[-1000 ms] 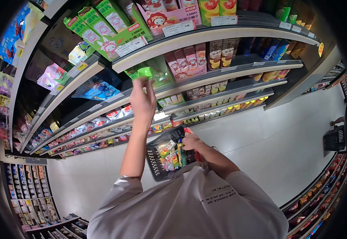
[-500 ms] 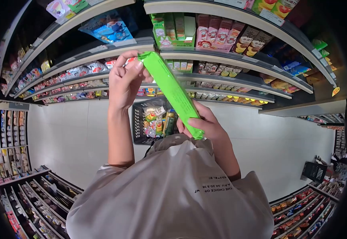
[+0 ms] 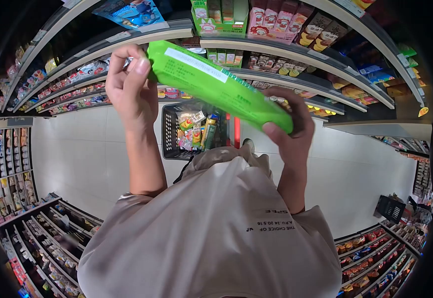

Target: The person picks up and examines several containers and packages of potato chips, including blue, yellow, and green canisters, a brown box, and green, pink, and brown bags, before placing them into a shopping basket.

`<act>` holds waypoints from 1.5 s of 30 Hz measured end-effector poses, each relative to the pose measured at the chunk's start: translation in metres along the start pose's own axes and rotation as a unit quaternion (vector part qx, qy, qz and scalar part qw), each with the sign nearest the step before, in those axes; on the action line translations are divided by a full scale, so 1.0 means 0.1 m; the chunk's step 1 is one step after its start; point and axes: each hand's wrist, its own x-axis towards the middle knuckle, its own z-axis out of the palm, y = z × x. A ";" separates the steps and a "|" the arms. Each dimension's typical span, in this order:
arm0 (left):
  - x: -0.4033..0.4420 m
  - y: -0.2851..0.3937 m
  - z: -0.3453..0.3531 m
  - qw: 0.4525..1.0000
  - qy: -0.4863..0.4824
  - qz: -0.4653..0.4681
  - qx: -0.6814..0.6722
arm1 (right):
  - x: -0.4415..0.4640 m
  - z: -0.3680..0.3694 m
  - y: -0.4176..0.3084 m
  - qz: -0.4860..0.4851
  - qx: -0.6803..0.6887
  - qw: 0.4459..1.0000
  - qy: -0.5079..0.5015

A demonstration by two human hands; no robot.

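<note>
- A long green snack packet (image 3: 221,89) is up in front of the shopper's body, held between 2 hands and touching no shelf.
- Its long axis runs on a slant, from the far left end to the near right end; a white label strip (image 3: 196,65) and small print face the camera.
- The left hand (image 3: 134,84) has the far left end pinched between thumb and index finger, those 2 closed to the packet's edge, the other fingers curled in.
- The right hand (image 3: 298,141) is wrapped around the near right end, thumb on the near side and fingers along the far side, spread only as wide as the packet.
- The packet thus lies to the right of the left fingers and to the left of the right palm.
- Nearer the body, between the 2 forearms and closer to the left, is a dark shopping basket (image 3: 168,130) with several packets inside.
- On the far side, shelves hold a green display box (image 3: 220,29) and, to its right, pink cartons (image 3: 278,22).
</note>
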 end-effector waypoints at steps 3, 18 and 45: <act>-0.10 0.08 0.07 1.000 0.011 0.015 0.004 | 0.07 -0.15 0.03 -0.117 -0.031 0.990 0.071; -0.19 0.14 0.05 0.995 -0.088 0.052 0.016 | 0.05 -0.25 -0.12 -0.204 -0.012 0.973 0.107; -0.20 0.17 0.15 0.992 -0.081 0.026 0.095 | 0.06 -0.46 -0.10 -0.257 -0.138 0.955 0.056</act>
